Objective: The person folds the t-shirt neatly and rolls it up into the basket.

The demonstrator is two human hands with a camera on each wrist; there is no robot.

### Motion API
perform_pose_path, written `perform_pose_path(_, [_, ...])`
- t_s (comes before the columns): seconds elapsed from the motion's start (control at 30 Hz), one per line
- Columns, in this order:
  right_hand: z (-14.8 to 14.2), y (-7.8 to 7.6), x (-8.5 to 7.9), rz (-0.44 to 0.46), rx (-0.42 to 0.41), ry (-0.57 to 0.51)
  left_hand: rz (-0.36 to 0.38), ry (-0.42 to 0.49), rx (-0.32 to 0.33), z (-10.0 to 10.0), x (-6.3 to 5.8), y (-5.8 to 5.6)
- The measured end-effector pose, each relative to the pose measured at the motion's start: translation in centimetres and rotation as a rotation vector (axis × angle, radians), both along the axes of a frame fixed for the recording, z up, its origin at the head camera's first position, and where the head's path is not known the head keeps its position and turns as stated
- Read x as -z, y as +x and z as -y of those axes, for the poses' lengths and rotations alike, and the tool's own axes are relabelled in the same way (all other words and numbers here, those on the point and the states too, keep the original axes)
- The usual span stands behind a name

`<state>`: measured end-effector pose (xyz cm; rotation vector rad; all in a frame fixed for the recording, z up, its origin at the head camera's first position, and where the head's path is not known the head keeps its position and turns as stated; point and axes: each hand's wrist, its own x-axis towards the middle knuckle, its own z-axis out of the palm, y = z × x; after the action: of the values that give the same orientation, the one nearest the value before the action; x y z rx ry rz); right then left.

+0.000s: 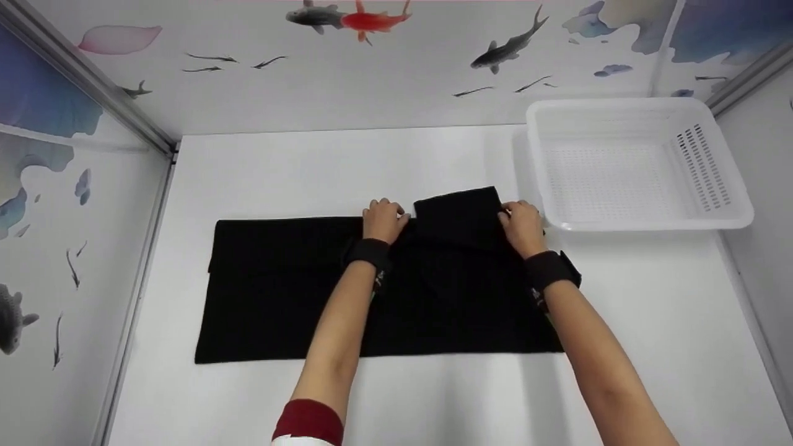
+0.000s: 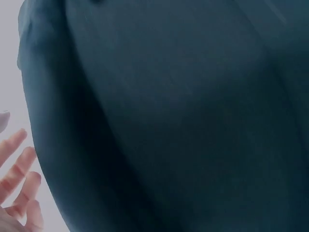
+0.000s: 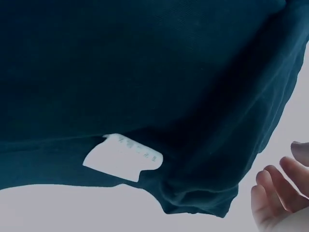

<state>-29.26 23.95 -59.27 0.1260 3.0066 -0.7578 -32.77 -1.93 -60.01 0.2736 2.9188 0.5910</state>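
A black garment (image 1: 285, 291) lies folded into a long, flat shape on the white table. A narrower black part, maybe a sleeve (image 1: 461, 214), sticks up past its top edge on the right. My left hand (image 1: 384, 220) is at the top edge, left of that part; in the left wrist view its loosely bent fingers (image 2: 17, 179) are beside the cloth, apart from it. Near the narrow part's right side is my right hand (image 1: 523, 226). The right wrist view has its relaxed fingers (image 3: 277, 188) off the cloth, and a white label (image 3: 125, 157) on the garment.
A white plastic basket (image 1: 641, 226) with slotted sides stands at the back right, close to the right hand. Walls printed with fish (image 1: 508, 49) enclose the table at the back and sides. White tabletop (image 1: 310, 173) shows behind the garment.
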Motion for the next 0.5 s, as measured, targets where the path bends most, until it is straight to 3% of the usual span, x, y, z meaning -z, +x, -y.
perform_pose_path(0.13, [0.0,-1.1,0.4,0.109,0.016,0.027,0.017,-0.048,-0.048,-2.4,0.3,-0.4])
perform_pose_path(0.33, [-0.1,-2.0,1.2,0.128,0.012,0.087,0.042,-0.138,-0.185,-4.6,1.2,-0.1])
perform_pose_path(0.43, [-0.2,-2.6,1.7,0.164,0.039,0.108,0.058,-0.14,-0.262,-5.3,1.7,-0.1])
perform_pose_path(0.5, [-0.4,-3.1,1.9,0.19,0.078,0.106,0.059,-0.124,-0.279,-5.7,1.9,-0.2])
